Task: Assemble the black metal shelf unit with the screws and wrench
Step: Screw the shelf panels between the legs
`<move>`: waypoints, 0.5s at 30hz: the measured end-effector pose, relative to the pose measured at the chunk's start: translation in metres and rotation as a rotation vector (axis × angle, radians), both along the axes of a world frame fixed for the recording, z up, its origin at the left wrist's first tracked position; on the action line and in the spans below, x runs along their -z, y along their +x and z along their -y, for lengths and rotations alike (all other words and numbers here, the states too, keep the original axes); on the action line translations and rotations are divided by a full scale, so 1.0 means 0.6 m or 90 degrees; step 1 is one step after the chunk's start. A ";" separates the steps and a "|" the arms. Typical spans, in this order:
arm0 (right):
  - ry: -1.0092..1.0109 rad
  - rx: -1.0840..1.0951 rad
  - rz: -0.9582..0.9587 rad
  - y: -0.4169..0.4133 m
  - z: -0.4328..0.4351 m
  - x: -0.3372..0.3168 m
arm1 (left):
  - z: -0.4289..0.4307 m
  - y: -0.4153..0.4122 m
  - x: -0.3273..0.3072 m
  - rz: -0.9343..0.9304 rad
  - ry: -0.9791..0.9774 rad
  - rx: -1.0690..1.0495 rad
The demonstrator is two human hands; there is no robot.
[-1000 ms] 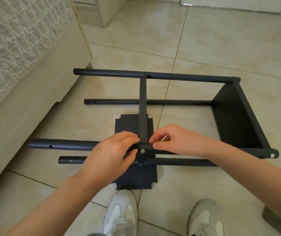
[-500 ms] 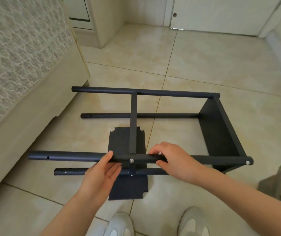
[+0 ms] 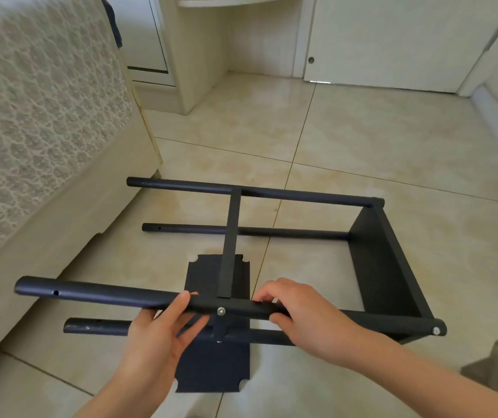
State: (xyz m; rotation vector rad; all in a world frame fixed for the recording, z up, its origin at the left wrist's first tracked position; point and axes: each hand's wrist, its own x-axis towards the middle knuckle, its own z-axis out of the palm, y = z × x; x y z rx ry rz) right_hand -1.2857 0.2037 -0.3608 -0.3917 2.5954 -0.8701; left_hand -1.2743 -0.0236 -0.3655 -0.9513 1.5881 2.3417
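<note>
Frame (image 3: 386,267) lies on side on floor (image 3: 362,146). Right hand (image 3: 302,315) grasps near tube (image 3: 106,295). Left hand (image 3: 160,333) fingers straight, thumb on tube. Panel (image 3: 217,366) flat beneath.

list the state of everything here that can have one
frame, on its side on the floor, part built
near tube, off the floor, at both hands
mid screw, seated in near tube
end screw, seated
end panel, fitted, standing on edge
loose panel, flat on floor, unfitted
left hand, straight fingers against near tube
right hand, grips near tube
</note>
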 end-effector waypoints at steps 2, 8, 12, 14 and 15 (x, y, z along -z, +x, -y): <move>-0.010 0.007 -0.016 -0.005 -0.007 -0.008 | -0.008 -0.005 -0.016 -0.016 -0.009 0.002; -0.036 0.028 -0.031 -0.016 -0.029 -0.056 | -0.028 -0.020 -0.074 -0.051 -0.030 -0.004; -0.018 0.051 -0.059 -0.008 -0.041 -0.094 | -0.043 -0.033 -0.125 -0.081 -0.061 0.014; -0.016 0.069 -0.067 -0.004 -0.044 -0.116 | -0.051 -0.042 -0.152 -0.100 -0.079 0.027; -0.020 0.080 -0.068 -0.002 -0.045 -0.128 | -0.053 -0.047 -0.167 -0.112 -0.088 0.037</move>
